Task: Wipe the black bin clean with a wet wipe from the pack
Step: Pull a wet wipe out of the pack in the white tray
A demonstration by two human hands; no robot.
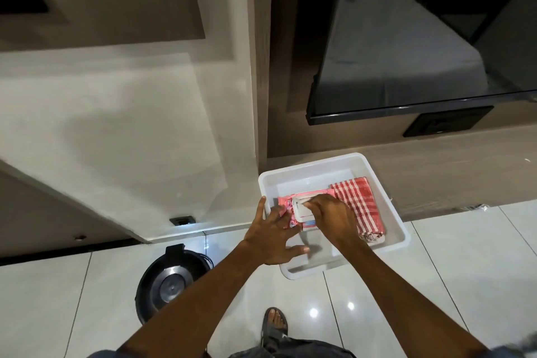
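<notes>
Both hands work at one pink wet-wipe pack inside a white plastic tray on the floor.

The flat pink wet-wipe pack (286, 211), with a white rectangular flip lid (302, 209), lies in the white plastic tray (389, 200), its long axis running across the tray, just beside one folded red-and-white checked cloth (359, 203). The left hand (274, 237) rests open with fingers spread, pressing on the pack's near end. The right hand (329, 212) pinches its fingertips together at the lid; whether a wipe is caught there cannot be told. One round black bin (171, 279) with a glossy lid stands on the pale tiled floor (465, 264), left of the tray and apart from it.
</notes>
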